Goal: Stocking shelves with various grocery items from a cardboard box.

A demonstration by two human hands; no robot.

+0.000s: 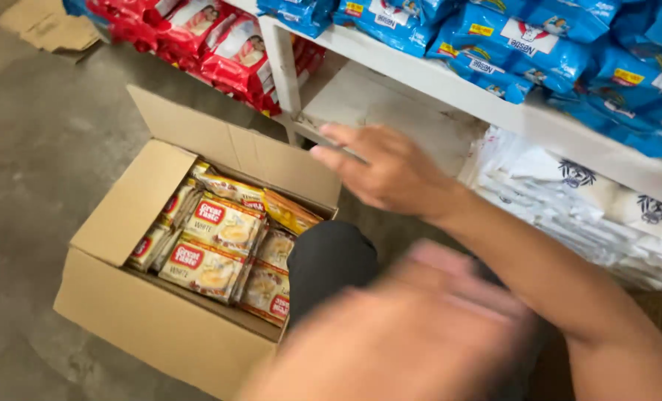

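1. Here, a white shelf unit [390, 100] stands behind both hands. Its lower board is bare just beyond the right hand's fingers.
2. An open cardboard box [134, 297] sits on the grey floor [34, 148], to the left of both hands. Its flaps stand up and out.
3. Blue bags [509, 44] lie on the top board, above the right hand.
4. Red bags [212, 44] lie up and to the left of the hands, past the box.
5. White bags [598, 200] are stacked to the right of the right hand, under the top board.
6. The left hand [405, 349] is close to the camera, low down, very blurred. I cannot tell if it is open or closed, or if it holds anything.
7. The right hand [390, 171] is up in the air, just right of the box's back flap. Its fingers are spread apart and it holds nothing.
8. Yellow packs [223, 226] fill the box, packed tight, down and left of the right hand. No hand touches them.
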